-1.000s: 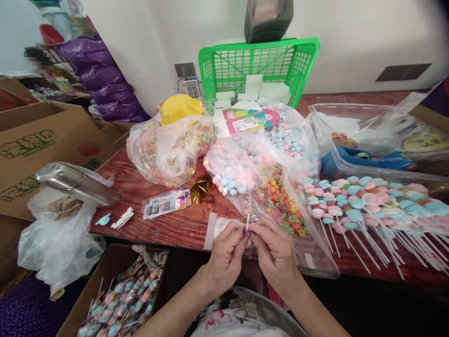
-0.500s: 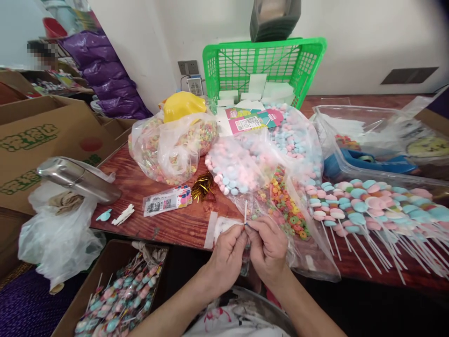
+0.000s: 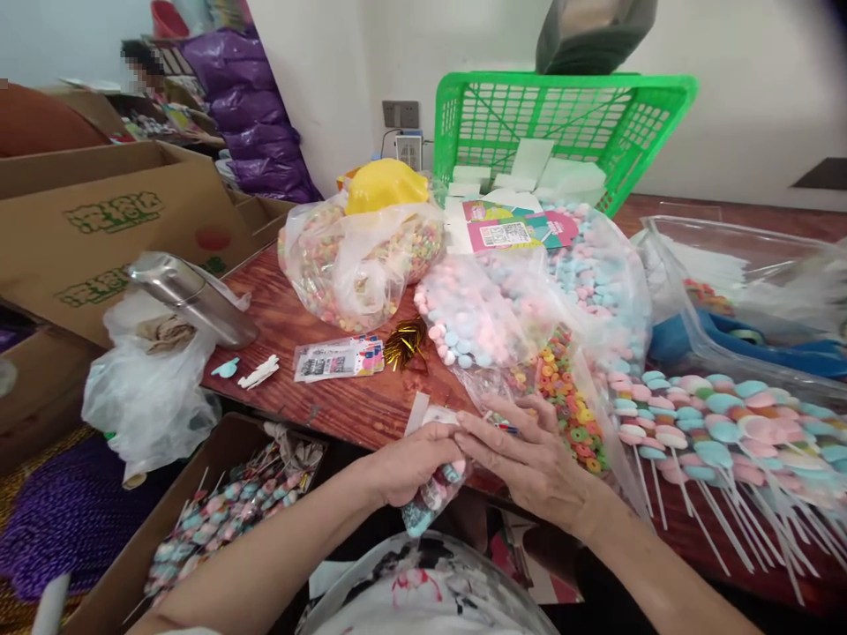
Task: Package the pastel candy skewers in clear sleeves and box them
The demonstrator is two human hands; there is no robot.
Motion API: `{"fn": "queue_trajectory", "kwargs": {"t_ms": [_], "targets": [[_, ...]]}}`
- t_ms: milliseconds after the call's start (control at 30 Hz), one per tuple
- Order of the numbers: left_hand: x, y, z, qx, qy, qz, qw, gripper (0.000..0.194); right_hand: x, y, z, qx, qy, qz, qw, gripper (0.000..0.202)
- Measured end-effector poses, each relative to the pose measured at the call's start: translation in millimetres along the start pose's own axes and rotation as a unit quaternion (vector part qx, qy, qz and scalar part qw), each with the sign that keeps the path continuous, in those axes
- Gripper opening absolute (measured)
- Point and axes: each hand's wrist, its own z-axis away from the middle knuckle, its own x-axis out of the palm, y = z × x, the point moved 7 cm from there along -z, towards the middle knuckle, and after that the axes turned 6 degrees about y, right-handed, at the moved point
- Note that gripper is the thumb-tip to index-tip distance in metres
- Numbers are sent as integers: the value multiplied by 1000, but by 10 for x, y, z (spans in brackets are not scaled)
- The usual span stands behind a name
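My left hand (image 3: 427, 454) is closed around a marshmallow candy stick in a clear wrapper (image 3: 430, 498), whose pink and blue candy end points down over the table's front edge. Stretched out beside it, my right hand (image 3: 529, 454) has its fingers apart, the fingertips meeting the left hand. Just past the right fingers a small red-and-blue printed piece (image 3: 501, 425) shows, mostly covered. Clear plastic sleeves (image 3: 416, 410) lie under the left hand. Gold twist ties (image 3: 405, 342) and printed packets (image 3: 339, 357) lie farther back on the table.
Bags of marshmallows (image 3: 476, 309) and ring candies (image 3: 357, 265) stand behind the hands. Several candy sticks (image 3: 721, 423) are piled at right, near a clear tub (image 3: 747, 234). A green basket (image 3: 562, 88) is behind. A box of wrapped sticks (image 3: 225, 432) sits lower left, below a steel flask (image 3: 191, 300).
My hands were pinched together at a white stick pointing up. Now the wrapped candy is tilted downward in my left hand, and my right hand has spread its fingers. The view has turned left.
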Motion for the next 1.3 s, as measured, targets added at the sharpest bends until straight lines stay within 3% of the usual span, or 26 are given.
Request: {"fn": "queue_trajectory", "kwargs": {"t_ms": [133, 233, 300, 400, 500, 567, 633, 700, 767, 833, 900, 967, 1033, 1100, 1167, 1233, 1300], "targets": [[-30, -6, 61, -7, -42, -56, 998, 29, -21, -107, -138, -44, -2, -35, 998, 34], [-118, 60, 105, 42, -62, -182, 980, 32, 83, -165, -246, -19, -31, -33, 999, 27], [-193, 170, 150, 118, -38, -312, 942, 33, 193, -135, -297, 31, -59, -33, 997, 27], [-232, 301, 265, 219, 10, -477, 851, 30, 419, -15, -321, 116, -129, -70, 982, 25], [-217, 319, 378, 272, 39, -580, 767, 21, 683, 37, -285, 166, -239, -163, 943, 25], [-246, 325, 414, 287, 59, -600, 744, 19, 742, 9, -292, 173, -261, -187, 931, 26], [-327, 333, 402, 279, 60, -555, 782, 17, 655, -35, -355, 161, -204, -137, 956, 24], [-456, 293, 344, 223, 40, -436, 871, 19, 492, -146, -413, 120, -115, -74, 983, 22], [-586, 153, 275, 112, 18, -285, 952, 20, 367, -306, -416, 59, -45, -47, 996, 26], [-640, -52, 256, -12, -6, -168, 986, 21, 329, -427, -363, 20, -11, -52, 998, 24], [-614, -204, 286, -83, -33, -129, 988, 23, 360, -490, -296, 12, -8, -67, 998, 22], [-555, -221, 323, -62, -52, -175, 981, 24, 434, -485, -247, 46, -38, -93, 994, 24], [-510, -101, 359, 46, -32, -295, 954, 20, 514, -408, -228, 107, -84, -132, 982, 27], [-473, 57, 417, 170, 9, -406, 898, 19, 595, -262, -237, 158, -141, -184, 960, 30], [-505, 149, 458, 235, 50, -439, 866, 22, 658, -39, -284, 179, -182, -232, 939, 28], [-652, 182, 455, 240, 97, -390, 884, 25, 661, 291, -375, 188, -154, -234, 941, 20], [-876, 169, 434, 207, 156, -291, 921, 25, 714, 565, -445, 149, -153, -137, 967, 18]]}}
